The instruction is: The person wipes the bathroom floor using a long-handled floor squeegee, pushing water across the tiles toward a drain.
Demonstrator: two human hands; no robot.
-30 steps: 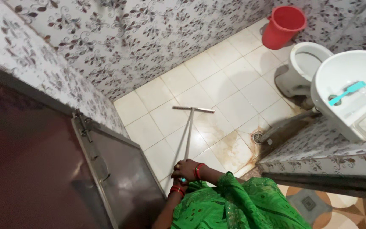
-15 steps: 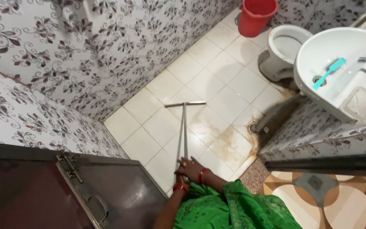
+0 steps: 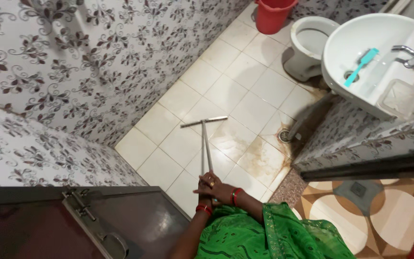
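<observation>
A long-handled floor wiper [image 3: 205, 136] lies with its blade on the pale tiled bathroom floor [image 3: 226, 91]. Both my hands grip the near end of its handle, low in the view. My right hand [image 3: 215, 186] sits on top, with a ring and red bangles. My left hand [image 3: 204, 201] is just below it, partly hidden, also with red bangles. Green patterned cloth covers my arms and body below.
A floor drain [image 3: 284, 136] lies right of the wiper, amid brown stains. A white toilet [image 3: 307, 45], a red bucket [image 3: 271, 14] and a white basin [image 3: 374, 62] holding a teal brush [image 3: 358, 67] stand at right. A dark metal door [image 3: 87, 223] fills the lower left.
The wiper's blade has been drawn nearer to me across the tiles and turned slightly. The view has swung so the door sits lower and the basin shows more.
</observation>
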